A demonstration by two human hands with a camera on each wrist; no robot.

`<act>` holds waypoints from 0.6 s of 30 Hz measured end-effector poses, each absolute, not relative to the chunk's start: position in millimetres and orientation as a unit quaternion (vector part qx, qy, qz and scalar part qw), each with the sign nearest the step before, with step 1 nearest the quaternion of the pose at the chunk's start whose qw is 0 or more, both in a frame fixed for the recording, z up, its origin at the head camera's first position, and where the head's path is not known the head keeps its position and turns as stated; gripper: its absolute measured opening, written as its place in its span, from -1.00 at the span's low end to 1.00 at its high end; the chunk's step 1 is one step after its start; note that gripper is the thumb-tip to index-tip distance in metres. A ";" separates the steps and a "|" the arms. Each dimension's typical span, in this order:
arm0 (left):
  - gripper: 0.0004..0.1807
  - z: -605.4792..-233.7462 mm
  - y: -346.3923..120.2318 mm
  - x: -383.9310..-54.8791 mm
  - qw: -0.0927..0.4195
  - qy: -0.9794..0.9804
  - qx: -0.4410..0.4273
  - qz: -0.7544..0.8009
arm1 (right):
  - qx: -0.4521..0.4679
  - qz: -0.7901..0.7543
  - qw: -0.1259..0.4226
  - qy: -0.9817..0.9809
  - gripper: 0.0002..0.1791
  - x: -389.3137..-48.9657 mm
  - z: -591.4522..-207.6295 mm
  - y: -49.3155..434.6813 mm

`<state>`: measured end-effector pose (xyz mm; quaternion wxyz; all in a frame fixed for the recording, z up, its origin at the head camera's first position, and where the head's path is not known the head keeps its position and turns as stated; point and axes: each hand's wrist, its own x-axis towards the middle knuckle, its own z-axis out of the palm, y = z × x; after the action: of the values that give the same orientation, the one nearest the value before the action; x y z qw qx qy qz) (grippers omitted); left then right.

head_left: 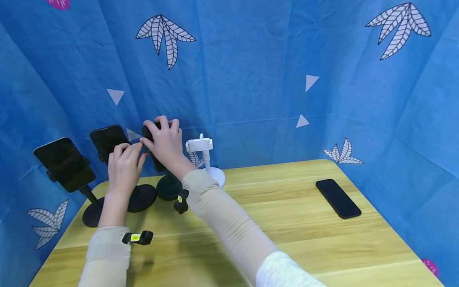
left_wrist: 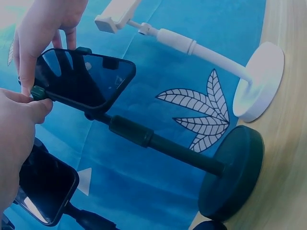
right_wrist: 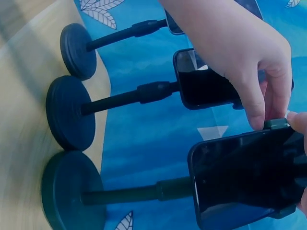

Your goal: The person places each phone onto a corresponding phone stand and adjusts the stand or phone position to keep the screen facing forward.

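Observation:
A black smartphone (right_wrist: 240,167) sits in the clamp of a dark green phone stand (left_wrist: 177,153). My left hand (head_left: 123,169) pinches the green clamp jaw at the phone's side between thumb and fingers, as the right wrist view shows. From above, my right hand (head_left: 166,145) grips the phone's upper end; its thumb comes close to the left fingertips and the other fingers reach to the far side. The stand's round base (left_wrist: 232,172) stands on the table. The right palm hides much of the phone in the head view.
To the left, two black stands hold phones, the outer phone (head_left: 64,163) and the nearer phone (head_left: 107,137). A white stand (head_left: 215,175) with its holder unfilled is just right of the hands. Another phone (head_left: 338,198) lies on the wooden table (head_left: 287,223). Blue patterned cloth (head_left: 247,79) hangs behind.

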<state>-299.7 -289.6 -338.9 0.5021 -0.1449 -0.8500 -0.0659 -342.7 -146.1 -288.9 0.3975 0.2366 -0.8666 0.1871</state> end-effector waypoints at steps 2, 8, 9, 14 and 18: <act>-0.60 -339.1 -289.7 -300.3 0.503 -0.850 -0.144 -0.069 | 0.233 0.194 0.395 -0.867 -0.50 -342.4 -289.3 -146.7; -0.59 -340.2 -289.7 -301.8 0.506 -0.847 -0.144 -0.075 | 0.221 0.204 0.387 -0.872 -0.50 -342.9 -291.3 -148.8; -0.59 -340.4 -289.9 -301.9 0.506 -0.847 -0.143 -0.075 | 0.221 0.203 0.386 -0.872 -0.50 -343.0 -291.3 -149.1; -0.58 -342.6 -291.1 -302.6 0.502 -0.851 -0.134 -0.078 | 0.226 0.192 0.388 -0.873 -0.49 -343.1 -289.4 -148.4; -0.57 -345.4 -290.3 -302.9 0.498 -0.854 -0.125 -0.089 | 0.234 0.183 0.391 -0.871 -0.48 -345.0 -289.3 -147.1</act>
<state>-302.9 -290.3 -345.4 0.4976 -0.1250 -0.8537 -0.0893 -345.0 -147.1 -289.3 0.3907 0.2339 -0.8714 0.1826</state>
